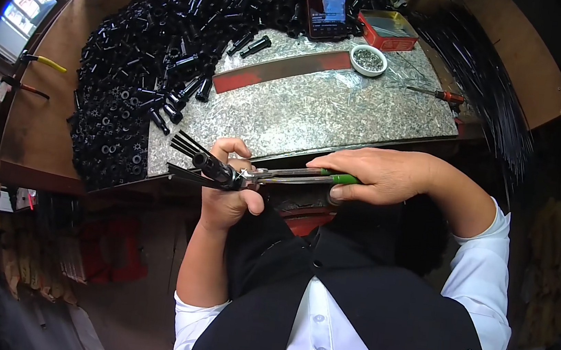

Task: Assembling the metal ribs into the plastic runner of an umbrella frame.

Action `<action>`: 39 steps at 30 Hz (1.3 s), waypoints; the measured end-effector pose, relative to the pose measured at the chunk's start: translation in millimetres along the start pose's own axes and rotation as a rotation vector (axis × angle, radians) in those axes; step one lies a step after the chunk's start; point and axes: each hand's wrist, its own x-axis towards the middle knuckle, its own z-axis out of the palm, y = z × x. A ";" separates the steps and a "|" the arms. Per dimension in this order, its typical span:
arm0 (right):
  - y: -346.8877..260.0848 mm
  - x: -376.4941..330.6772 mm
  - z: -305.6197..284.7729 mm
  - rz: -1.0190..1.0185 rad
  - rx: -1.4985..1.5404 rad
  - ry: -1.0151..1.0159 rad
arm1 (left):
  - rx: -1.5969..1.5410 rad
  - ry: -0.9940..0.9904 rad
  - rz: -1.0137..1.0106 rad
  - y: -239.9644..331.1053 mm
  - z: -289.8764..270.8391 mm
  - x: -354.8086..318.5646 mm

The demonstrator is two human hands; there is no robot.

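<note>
My left hand (223, 206) is closed around a black plastic sleeve (206, 162), which looks like an umbrella runner. Several thin black ribs (186, 143) stick out to the left beside it, and part of the sleeve is hidden by my fingers. From the right, my right hand (387, 177) grips a pair of pliers (287, 174) with green handles. The pliers' jaws meet the sleeve's right end, where a bit of thin wire seems to show; whether they pinch it is too small to tell. Both hands are just off the bench's near edge.
A large heap of black plastic parts (149, 49) covers the bench's left and back. On the speckled stone slab (287, 113) lie a red-grey strip (282, 71), a white bowl of small metal pieces (368, 60), a red tin (388, 32), a phone (325, 4), and a screwdriver (445, 96). Long black rods (476, 66) lie right.
</note>
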 end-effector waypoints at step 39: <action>-31.3 -8.6 4.3 0.156 -0.744 0.181 | -0.274 -0.100 -0.185 10.2 11.1 6.4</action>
